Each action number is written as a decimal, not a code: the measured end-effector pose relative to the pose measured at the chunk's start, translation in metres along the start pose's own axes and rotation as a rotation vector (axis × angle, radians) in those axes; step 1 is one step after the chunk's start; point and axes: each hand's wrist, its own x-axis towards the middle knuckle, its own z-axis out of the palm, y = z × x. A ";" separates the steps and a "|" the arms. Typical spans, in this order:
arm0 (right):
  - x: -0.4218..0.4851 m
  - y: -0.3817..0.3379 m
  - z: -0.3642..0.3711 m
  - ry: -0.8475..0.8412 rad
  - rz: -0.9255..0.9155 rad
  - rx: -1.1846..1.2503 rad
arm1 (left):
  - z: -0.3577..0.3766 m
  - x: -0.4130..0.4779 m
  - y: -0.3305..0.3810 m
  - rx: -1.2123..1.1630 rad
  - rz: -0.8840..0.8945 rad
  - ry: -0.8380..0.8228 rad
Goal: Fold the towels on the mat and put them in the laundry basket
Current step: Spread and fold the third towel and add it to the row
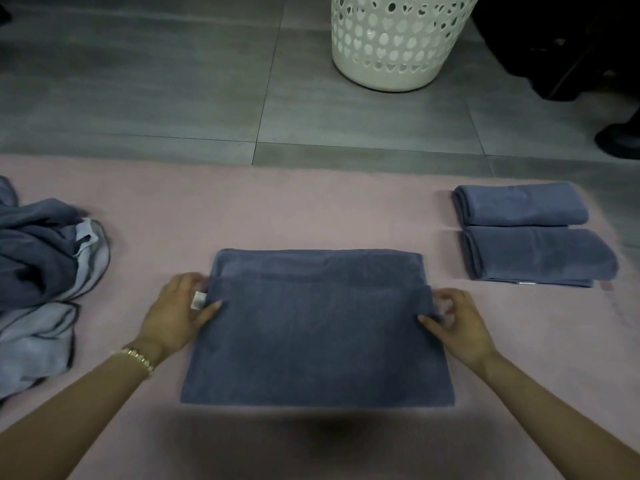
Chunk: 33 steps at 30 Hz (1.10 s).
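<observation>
Slate-blue terry towel (318, 327), part-folded, lies flat at the centre of a pink mat (311, 209). The upper layer stops short of the far edge, so a strip of the lower layer shows beyond it.

Left hand (176, 313) is at the towel's left edge, with the thumb on top and the fingers curled at the fold, pinching the cloth. A small white tag (198, 300) sticks out at the fingers. There is a gold bead bracelet (138, 356) on that wrist.

Right hand (457, 327) is at the right edge, mirroring the left. Thumb and curled fingers pinch the upper layer's corner.

On the right side of the mat sit two folded towels of the same blue: far folded towel (519, 204) and near folded towel (540, 254), one just behind the other. They are touching or nearly so, and well apart from the towel in hand.

At the left edge of the mat is a loose heap of unfolded towels (38, 271), dark and pale blue mixed.

A white perforated laundry basket (391, 46) stands upright on the grey tile floor (138, 98) beyond the mat. Its rim is cut off by the frame and its contents cannot be seen.
</observation>
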 end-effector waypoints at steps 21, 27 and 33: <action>0.113 -0.028 0.013 -0.108 -0.085 -0.228 | 0.002 0.097 0.013 -0.252 0.017 -0.003; 0.121 -0.026 0.014 -0.037 -0.040 -0.195 | 0.005 0.102 0.014 -0.288 -0.097 0.050; 0.096 -0.037 0.024 0.085 -0.306 -0.289 | 0.007 0.083 0.031 0.029 0.190 0.123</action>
